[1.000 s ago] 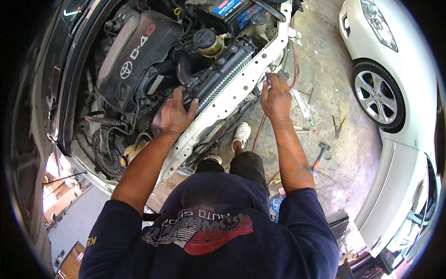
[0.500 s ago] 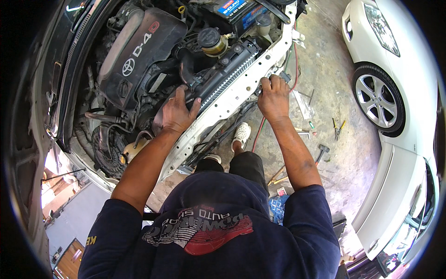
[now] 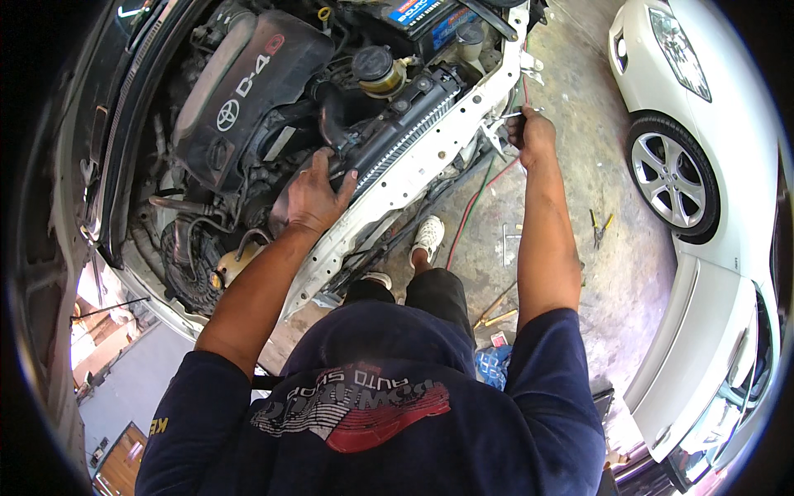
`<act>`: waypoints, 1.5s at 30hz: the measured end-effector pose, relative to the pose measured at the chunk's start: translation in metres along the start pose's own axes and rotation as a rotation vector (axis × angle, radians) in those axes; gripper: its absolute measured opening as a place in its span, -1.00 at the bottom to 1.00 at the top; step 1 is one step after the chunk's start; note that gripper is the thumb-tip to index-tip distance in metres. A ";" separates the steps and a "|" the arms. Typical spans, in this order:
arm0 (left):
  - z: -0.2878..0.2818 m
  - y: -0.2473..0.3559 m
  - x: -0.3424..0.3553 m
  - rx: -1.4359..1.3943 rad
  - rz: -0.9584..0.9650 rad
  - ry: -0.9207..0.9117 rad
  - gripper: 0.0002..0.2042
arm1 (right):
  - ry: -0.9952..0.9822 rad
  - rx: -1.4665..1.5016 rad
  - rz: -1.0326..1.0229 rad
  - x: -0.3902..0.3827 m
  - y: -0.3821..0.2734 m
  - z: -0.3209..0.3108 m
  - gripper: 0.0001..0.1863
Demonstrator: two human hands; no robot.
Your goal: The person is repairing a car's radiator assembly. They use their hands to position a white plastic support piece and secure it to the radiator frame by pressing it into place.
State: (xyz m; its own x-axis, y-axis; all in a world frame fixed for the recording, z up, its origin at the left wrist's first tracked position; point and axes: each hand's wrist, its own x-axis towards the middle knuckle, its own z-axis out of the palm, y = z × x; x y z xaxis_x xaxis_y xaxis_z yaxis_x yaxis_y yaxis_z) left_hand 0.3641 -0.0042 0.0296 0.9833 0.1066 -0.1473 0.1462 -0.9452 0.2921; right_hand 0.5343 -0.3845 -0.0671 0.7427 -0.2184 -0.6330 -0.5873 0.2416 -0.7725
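Note:
My left hand lies on the near end of the black radiator, thumb and fingers apart, holding nothing. Its index finger reaches toward the black radiator hose. Along the front of the engine bay runs the white metal crossmember. My right hand is out in front of this crossmember, fingers closed around a thin silver tool. The tool's exact kind is unclear, since the fingers cover part of it. White bracket parts are close beside its end.
An engine cover, a yellowish fluid reservoir and a battery fill the bay. A white car stands at right. Pliers and red and green hoses lie on the floor.
My right hand has moved off the crossmember, outward to the right and slightly farther away, and the silver tool now shows in it. My left hand has stayed on the radiator.

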 end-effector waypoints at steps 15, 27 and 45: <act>0.015 -0.013 0.002 -0.027 0.044 0.048 -0.38 | 0.118 -0.922 -1.124 -0.101 0.055 0.022 -0.78; 0.018 -0.016 0.002 -0.028 0.065 0.067 -0.37 | 0.150 -0.877 -1.150 -0.101 0.054 0.025 -0.78; 0.010 -0.011 0.002 -0.050 0.068 0.069 -0.41 | 0.031 -0.114 -0.094 -0.001 -0.007 0.008 -0.70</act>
State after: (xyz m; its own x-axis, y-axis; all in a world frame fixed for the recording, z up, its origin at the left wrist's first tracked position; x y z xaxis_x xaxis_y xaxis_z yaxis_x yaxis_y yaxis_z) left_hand 0.3636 0.0037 0.0166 0.9960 0.0647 -0.0610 0.0819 -0.9347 0.3459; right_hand 0.5402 -0.3785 -0.0603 0.7869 -0.2645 -0.5575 -0.5497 0.1102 -0.8281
